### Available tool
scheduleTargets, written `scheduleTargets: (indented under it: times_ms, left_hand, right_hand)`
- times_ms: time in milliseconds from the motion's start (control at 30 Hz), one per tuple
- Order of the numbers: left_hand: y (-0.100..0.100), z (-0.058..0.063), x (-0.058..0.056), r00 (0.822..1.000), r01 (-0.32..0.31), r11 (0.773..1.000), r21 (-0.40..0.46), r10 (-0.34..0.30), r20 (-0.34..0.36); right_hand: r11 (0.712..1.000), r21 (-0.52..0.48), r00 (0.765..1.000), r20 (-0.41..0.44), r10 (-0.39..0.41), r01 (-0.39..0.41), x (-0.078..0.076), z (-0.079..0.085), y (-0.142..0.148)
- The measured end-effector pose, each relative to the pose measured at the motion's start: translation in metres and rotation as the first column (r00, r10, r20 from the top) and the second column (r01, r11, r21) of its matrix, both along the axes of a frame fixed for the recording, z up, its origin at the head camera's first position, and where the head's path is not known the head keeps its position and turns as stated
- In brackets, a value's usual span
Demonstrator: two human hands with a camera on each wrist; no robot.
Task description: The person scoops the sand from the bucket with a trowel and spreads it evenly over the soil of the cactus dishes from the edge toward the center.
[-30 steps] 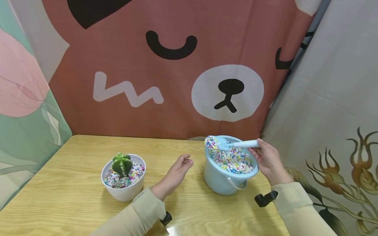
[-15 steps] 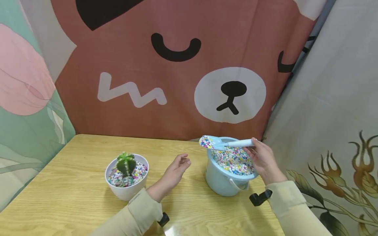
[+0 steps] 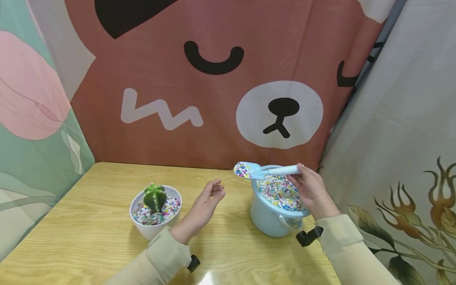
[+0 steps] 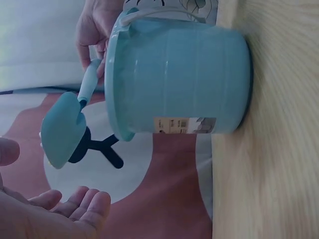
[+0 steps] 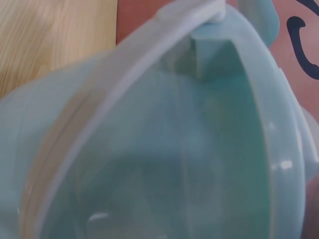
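My right hand grips the pale handle of a small light-blue shovel above the rim of a blue bucket. Multicoloured pebbles fill the shovel's blade, which sticks out past the bucket's left side. More pebbles lie in the bucket. Between bucket and flowerpot, my left hand hovers with loosely bent fingers and holds nothing. In the left wrist view the shovel's underside shows above that hand's fingers. The white flowerpot at left holds a green cactus set in similar pebbles.
Everything stands on a wooden table. A brown cloth with a cartoon bear face hangs behind its far edge, and a flowered pale curtain hangs at right. The bucket's white handle hangs down on its near side.
The right hand has carried the loaded shovel leftward, so its blade now reaches beyond the bucket's rim. The left hand has drawn slightly left, and the head view has shifted a little.
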State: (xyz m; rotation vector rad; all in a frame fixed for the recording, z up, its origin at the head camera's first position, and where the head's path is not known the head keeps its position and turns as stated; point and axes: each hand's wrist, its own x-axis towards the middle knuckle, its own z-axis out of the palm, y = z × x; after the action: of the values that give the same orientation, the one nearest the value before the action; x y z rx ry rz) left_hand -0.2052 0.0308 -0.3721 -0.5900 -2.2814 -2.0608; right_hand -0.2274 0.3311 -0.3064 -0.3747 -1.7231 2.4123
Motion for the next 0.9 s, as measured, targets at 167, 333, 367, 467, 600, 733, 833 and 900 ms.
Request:
scheduleTargets:
  times_ms: [167,333,367,467,600,733,833,900]
  left_hand:
    - [-0.009,0.007,0.002,0.999,-0.031,0.999,0.042,0.032,-0.021]
    - [-0.022,0.024,0.007,0.995,-0.043,0.998,0.048,0.047,-0.089]
    - [-0.025,0.028,0.008,0.993,-0.041,0.998,0.042,0.045,-0.108]
    - [-0.036,0.040,0.013,0.985,-0.037,0.999,0.020,0.039,-0.167]
    - [-0.052,0.054,0.021,0.958,-0.049,0.999,-0.011,0.044,-0.282]
    - [-0.069,0.072,0.031,0.899,-0.108,0.994,-0.017,0.091,-0.428]
    - [-0.086,0.085,0.037,0.858,-0.164,0.986,0.012,0.149,-0.492]
    - [-0.100,0.092,0.038,0.847,-0.208,0.978,0.028,0.194,-0.495]
  right_hand:
    - [1.000,0.007,1.000,-0.008,-0.002,0.002,-0.002,0.000,-0.005]
    - [1.000,0.020,1.000,-0.007,0.007,-0.007,-0.003,0.001,-0.011]
    - [1.000,0.020,1.000,-0.006,0.006,-0.006,-0.004,0.001,-0.012]
    - [1.000,0.020,1.000,-0.001,0.008,-0.008,-0.004,0.002,-0.015]
    - [0.999,0.018,1.000,-0.002,0.029,-0.029,-0.005,0.001,-0.019]
    - [0.999,0.017,0.999,-0.005,0.047,-0.047,-0.006,0.000,-0.025]
    - [0.999,0.011,0.999,-0.007,0.049,-0.049,-0.007,0.000,-0.030]
    - [0.999,0.004,0.999,-0.013,0.052,-0.052,-0.009,0.001,-0.033]
